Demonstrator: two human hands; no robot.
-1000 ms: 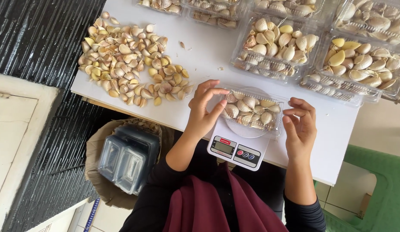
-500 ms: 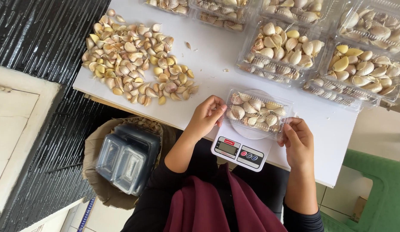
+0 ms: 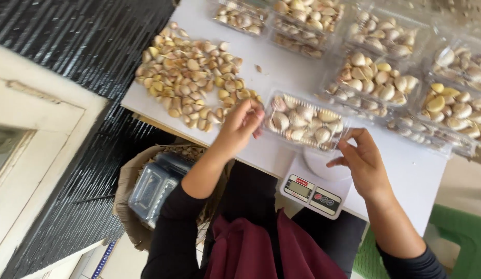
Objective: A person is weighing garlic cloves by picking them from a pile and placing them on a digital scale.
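The left hand (image 3: 243, 124) has its grip closed on the left end of a clear plastic tray (image 3: 306, 122) full of garlic cloves. The right hand (image 3: 360, 163) is at about 4 o'clock from the tray; its fingertips (image 3: 349, 138) touch the tray's near right corner, with the fingers bent around the edge. The tray is held just over the white desk (image 3: 406, 175), at 12 o'clock from a small white kitchen scale (image 3: 315, 186) that sits at the near edge of the desk. I cannot tell if the tray touches the round plate of the scale.

At 9 o'clock from the tray, a loose pile of garlic cloves (image 3: 191, 75) lies on the desk, close beside the left hand. From 12 to 3 o'clock there are more filled trays (image 3: 377, 80) in rows. Under the desk, at 7 o'clock, a basket (image 3: 129, 206) holds a stack of empty clear trays (image 3: 155, 188). A green chair (image 3: 457, 237) is at 5 o'clock.
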